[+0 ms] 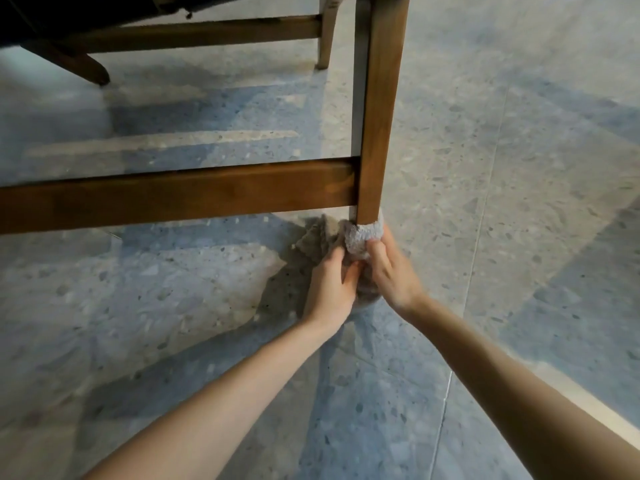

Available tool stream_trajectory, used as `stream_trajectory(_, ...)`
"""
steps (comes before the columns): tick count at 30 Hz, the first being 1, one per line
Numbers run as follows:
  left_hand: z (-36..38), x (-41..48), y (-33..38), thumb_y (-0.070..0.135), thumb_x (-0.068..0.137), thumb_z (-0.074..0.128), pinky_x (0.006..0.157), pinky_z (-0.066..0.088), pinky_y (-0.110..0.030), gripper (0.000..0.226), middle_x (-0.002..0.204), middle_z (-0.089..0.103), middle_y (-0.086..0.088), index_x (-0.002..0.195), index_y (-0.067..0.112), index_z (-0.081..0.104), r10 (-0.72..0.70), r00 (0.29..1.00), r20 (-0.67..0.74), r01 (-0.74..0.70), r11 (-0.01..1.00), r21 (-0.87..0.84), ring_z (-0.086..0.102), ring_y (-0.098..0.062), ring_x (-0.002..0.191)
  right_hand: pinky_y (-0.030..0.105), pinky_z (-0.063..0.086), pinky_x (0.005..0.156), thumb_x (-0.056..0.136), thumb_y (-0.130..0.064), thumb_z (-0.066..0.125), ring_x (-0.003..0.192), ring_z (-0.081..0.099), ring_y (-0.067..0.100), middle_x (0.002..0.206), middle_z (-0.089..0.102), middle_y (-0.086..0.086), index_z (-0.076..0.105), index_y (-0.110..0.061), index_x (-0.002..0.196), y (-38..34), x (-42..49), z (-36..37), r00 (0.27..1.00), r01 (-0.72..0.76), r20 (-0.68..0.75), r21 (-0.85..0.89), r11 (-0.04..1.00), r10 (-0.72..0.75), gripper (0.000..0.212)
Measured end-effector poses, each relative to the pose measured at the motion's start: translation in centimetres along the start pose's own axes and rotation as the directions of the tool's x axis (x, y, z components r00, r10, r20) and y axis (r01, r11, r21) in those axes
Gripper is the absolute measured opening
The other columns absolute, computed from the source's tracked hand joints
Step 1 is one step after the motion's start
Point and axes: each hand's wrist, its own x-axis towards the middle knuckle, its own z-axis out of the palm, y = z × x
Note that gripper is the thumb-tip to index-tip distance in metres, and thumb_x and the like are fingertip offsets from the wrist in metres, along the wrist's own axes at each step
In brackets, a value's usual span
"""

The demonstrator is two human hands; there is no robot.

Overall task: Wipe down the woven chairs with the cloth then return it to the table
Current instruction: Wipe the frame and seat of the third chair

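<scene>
A brown wooden chair leg (pixel 379 109) stands on the floor, joined to a horizontal rail (pixel 180 195) running left. A grey fuzzy cloth (pixel 363 235) is wrapped around the foot of that leg, with a loose end trailing left on the floor. My right hand (pixel 391 271) grips the cloth at the leg's foot from the right. Just left of it, my left hand (pixel 330 289) holds the bunched lower part of the cloth. The hands almost touch. The chair's seat is mostly out of view above.
The floor is speckled grey terrazzo (pixel 519 202) with shadow bands. A second rail (pixel 207 32) and two more chair legs (pixel 327 43) lie further back. A pale strip (pixel 588 407) crosses the floor at lower right.
</scene>
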Motion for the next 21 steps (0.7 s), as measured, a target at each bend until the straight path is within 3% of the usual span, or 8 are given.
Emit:
stream_trajectory(2, -0.8, -0.2, -0.6, 0.004, 0.091, 0.056, 0.063, 0.038, -0.006, 0.021, 0.086, 0.069, 0.003, 0.11, 0.008, 0.064, -0.016, 0.998, 0.064, 0.013, 0.999, 0.049, 0.065, -0.009, 0.087, 0.019, 0.043, 0.092, 0.102, -0.027, 0.035, 0.109, 0.057, 0.004, 0.117, 0.061, -0.013, 0.045, -0.027, 0.137, 0.6, -0.7, 0.2, 0.999, -0.046, -0.012, -0.005, 0.999, 0.046, 0.037)
stream_trajectory(4, -1.9, -0.3, -0.5, 0.003, 0.087, 0.061, 0.059, 0.042, -0.008, 0.014, 0.071, 0.066, 0.012, 0.098, 0.008, 0.067, -0.003, 0.998, 0.056, 0.0, 0.999, 0.048, 0.065, -0.006, 0.081, 0.021, 0.051, 0.078, 0.099, -0.026, 0.046, 0.091, 0.061, -0.005, 0.093, 0.065, -0.022, 0.056, -0.031, 0.115, 0.7, -1.7, 0.4, 0.992, -0.052, -0.12, -0.058, 0.997, 0.044, 0.02)
stream_trajectory(7, -3.0, -1.7, 0.5, 0.009, 0.086, 0.066, 0.079, 0.048, -0.01, 0.031, 0.107, 0.07, 0.005, 0.117, 0.011, 0.067, 0.003, 1.0, -0.014, -0.003, 1.0, -0.014, 0.063, 0.001, 0.096, 0.021, 0.055, 0.064, 0.096, -0.026, 0.055, 0.083, 0.06, -0.009, 0.086, 0.062, -0.03, 0.051, -0.038, 0.093, -0.6, -3.5, 0.4, 0.959, 0.004, -0.284, -0.067, 0.998, -0.023, 0.013)
stream_trajectory(10, -4.6, -4.0, 1.9, 0.009, 0.084, 0.069, 0.084, 0.038, 0.002, 0.045, 0.116, 0.059, 0.014, 0.128, 0.012, 0.058, 0.012, 0.987, -0.163, -0.039, 0.986, -0.163, 0.052, 0.02, 0.1, 0.034, 0.056, 0.069, 0.093, -0.022, 0.061, 0.088, 0.061, 0.005, 0.094, 0.062, -0.02, 0.052, -0.042, 0.099, -2.8, -5.0, 0.5, 0.929, 0.115, -0.345, -0.065, 0.991, -0.13, 0.024)
stream_trajectory(12, -6.7, -4.8, 2.9, 0.008, 0.084, 0.069, 0.086, 0.039, 0.001, 0.048, 0.117, 0.057, 0.017, 0.13, 0.017, 0.055, 0.105, 0.963, -0.249, -0.149, 0.975, -0.164, 0.053, 0.017, 0.106, 0.027, 0.053, 0.068, 0.089, -0.013, 0.065, 0.086, 0.058, 0.007, 0.1, 0.056, -0.02, 0.052, -0.041, 0.107, -5.0, -5.3, 0.7, 0.894, 0.235, -0.342, -0.192, 0.953, -0.289, 0.036)
stream_trajectory(16, -10.2, -3.5, 6.3, 0.005, 0.084, 0.069, 0.1, 0.034, -0.005, 0.05, 0.13, 0.055, 0.004, 0.131, 0.01, 0.054, 0.418, 0.832, -0.366, -0.407, 0.907, 0.112, 0.047, 0.003, 0.12, 0.023, 0.051, 0.07, 0.085, -0.003, 0.065, 0.089, 0.054, 0.008, 0.117, 0.048, -0.004, 0.06, -0.011, 0.118, -9.1, -3.6, 0.4, 0.767, 0.374, -0.356, -0.427, 0.823, -0.534, 0.034)
stream_trajectory(18, -11.4, -1.8, 7.8, 0.003, 0.084, 0.067, 0.102, 0.032, -0.005, 0.047, 0.132, 0.056, -0.005, 0.13, 0.006, 0.055, 0.52, 0.781, -0.347, -0.46, 0.854, 0.243, 0.049, -0.004, 0.121, 0.021, 0.049, 0.074, 0.091, -0.012, 0.061, 0.09, 0.052, 0.008, 0.128, 0.044, 0.005, 0.06, -0.008, 0.117, -11.0, -2.1, 0.0, 0.765, 0.34, -0.366, -0.47, 0.815, -0.53, 0.026)
stream_trajectory(21, -12.7, 0.6, 8.4, 0.002, 0.089, 0.061, 0.106, 0.036, -0.018, 0.046, 0.138, 0.051, -0.005, 0.134, 0.008, 0.052, 0.543, 0.796, -0.267, -0.443, 0.823, 0.356, 0.048, -0.013, 0.128, 0.011, 0.037, 0.083, 0.093, -0.016, 0.061, 0.095, 0.052, 0.011, 0.137, 0.04, 0.01, 0.059, -0.004, 0.117, -12.5, -0.3, 0.0, 0.806, 0.259, -0.269, -0.642, 0.722, -0.528, 0.026)
